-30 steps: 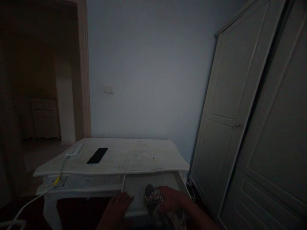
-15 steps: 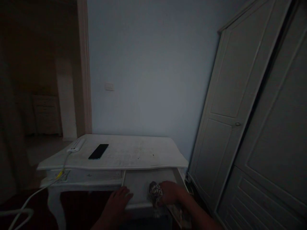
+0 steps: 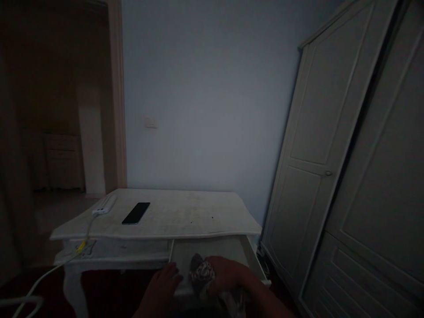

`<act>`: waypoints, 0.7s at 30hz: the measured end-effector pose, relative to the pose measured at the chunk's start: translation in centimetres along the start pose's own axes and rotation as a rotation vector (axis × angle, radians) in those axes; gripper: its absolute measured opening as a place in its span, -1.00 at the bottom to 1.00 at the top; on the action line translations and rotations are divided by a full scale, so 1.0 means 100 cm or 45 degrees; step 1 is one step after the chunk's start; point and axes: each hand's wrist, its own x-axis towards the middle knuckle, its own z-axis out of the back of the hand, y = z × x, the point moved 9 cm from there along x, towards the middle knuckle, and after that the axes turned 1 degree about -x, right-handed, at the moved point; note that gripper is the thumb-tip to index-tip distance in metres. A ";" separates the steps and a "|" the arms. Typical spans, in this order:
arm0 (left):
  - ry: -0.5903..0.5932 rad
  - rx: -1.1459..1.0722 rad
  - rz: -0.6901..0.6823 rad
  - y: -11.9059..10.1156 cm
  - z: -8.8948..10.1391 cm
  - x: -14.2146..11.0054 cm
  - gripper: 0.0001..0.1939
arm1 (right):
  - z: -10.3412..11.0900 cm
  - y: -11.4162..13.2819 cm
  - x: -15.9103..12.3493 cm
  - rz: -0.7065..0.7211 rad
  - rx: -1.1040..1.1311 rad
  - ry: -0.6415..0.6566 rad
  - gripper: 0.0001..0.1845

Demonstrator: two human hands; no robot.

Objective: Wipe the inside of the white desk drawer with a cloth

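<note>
R hand's (image 3: 225,274) fingers are clamped on a bunched cloth (image 3: 202,270), which pokes out just left of them, over the open drawer (image 3: 232,246). L hand (image 3: 163,282) is at the drawer edge, well left of the cloth; can't tell if its fingers grip. Cloth's prob. v. light, soft & limp, not slippery, nothing to break; best hold = thick bunched middle, w/ whole hand. Looks grey, crumpled, w/ dark-&-white pattern nearest the R fingers; pale bit below them may be its loose end, too dim to tell.
</note>
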 end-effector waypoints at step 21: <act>-0.240 -0.005 -0.003 0.002 0.013 0.000 -0.22 | -0.023 0.019 0.052 -0.207 -0.325 -0.043 -0.46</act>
